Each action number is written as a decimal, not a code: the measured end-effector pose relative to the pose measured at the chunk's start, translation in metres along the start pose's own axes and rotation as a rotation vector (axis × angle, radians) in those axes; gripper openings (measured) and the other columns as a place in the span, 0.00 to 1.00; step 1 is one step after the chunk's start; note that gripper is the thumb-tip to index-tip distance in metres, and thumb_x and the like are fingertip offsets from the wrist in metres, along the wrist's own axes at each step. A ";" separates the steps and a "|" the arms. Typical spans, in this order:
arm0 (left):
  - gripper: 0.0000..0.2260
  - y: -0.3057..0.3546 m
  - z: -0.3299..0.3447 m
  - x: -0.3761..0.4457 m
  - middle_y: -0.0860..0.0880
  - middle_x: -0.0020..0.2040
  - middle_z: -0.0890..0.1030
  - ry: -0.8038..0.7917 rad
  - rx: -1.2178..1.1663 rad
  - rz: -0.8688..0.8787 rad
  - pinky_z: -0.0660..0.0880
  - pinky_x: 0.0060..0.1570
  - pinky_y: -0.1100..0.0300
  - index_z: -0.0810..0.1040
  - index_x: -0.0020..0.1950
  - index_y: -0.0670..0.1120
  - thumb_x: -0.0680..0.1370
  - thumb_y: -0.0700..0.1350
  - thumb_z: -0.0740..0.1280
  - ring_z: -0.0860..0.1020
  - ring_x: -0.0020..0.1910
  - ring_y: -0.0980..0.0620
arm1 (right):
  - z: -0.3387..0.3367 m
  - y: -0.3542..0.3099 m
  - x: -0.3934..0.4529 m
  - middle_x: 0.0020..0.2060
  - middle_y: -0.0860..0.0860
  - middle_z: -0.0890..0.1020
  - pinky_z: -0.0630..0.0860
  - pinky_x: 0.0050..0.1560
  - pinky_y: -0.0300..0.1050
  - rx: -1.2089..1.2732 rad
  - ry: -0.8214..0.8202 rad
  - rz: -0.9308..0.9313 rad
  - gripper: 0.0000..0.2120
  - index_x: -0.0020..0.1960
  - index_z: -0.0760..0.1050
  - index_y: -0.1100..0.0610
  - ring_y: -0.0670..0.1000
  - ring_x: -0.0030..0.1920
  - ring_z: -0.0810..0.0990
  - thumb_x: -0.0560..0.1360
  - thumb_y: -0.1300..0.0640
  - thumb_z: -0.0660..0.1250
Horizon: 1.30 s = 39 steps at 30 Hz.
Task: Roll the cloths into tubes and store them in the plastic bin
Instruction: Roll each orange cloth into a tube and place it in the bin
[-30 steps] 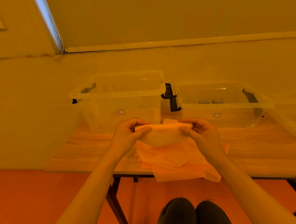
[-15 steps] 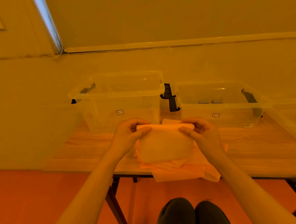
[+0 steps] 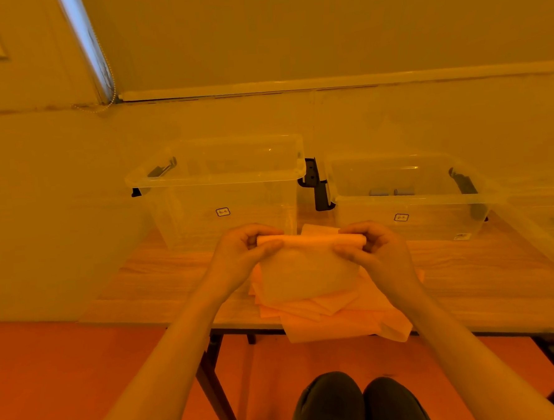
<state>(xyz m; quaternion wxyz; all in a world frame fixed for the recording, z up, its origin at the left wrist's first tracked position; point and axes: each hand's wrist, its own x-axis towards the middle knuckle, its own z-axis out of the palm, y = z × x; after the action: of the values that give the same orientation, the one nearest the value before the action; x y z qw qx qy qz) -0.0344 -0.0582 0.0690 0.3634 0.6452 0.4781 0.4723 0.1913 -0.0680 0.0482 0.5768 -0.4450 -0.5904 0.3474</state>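
Cloth point(image 3: 308, 269) hangs longer below rolled top edge.

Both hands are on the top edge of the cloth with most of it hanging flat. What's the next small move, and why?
Probably keep turning the rolled edge downward. The left hand and right hand pinch the ends of the cloth, but only a thin roll has formed along its top; the rest hangs flat above the pile of cloths, so it isn't a tube yet.

left bin point(image 3: 205, 220) sticker: unreadable | right bin point(image 3: 431, 213) stickers: unreadable
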 end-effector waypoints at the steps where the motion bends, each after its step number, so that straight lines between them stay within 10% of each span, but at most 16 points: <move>1: 0.07 -0.001 0.000 0.001 0.55 0.45 0.80 0.004 0.034 0.001 0.77 0.40 0.66 0.79 0.46 0.54 0.75 0.41 0.68 0.79 0.44 0.59 | -0.001 -0.001 0.000 0.44 0.46 0.80 0.77 0.39 0.31 0.014 -0.008 0.004 0.11 0.48 0.78 0.57 0.34 0.41 0.79 0.69 0.68 0.72; 39: 0.11 0.000 0.005 0.001 0.51 0.50 0.82 -0.004 -0.031 0.029 0.79 0.47 0.65 0.81 0.48 0.49 0.70 0.35 0.72 0.80 0.49 0.58 | -0.005 0.005 0.000 0.43 0.46 0.81 0.79 0.38 0.34 -0.027 0.037 0.022 0.06 0.46 0.79 0.51 0.36 0.40 0.79 0.72 0.61 0.71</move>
<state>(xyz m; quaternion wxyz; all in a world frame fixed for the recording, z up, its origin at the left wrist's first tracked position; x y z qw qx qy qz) -0.0295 -0.0569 0.0676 0.3675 0.6474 0.4604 0.4836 0.1964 -0.0672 0.0442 0.5778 -0.4656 -0.5793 0.3372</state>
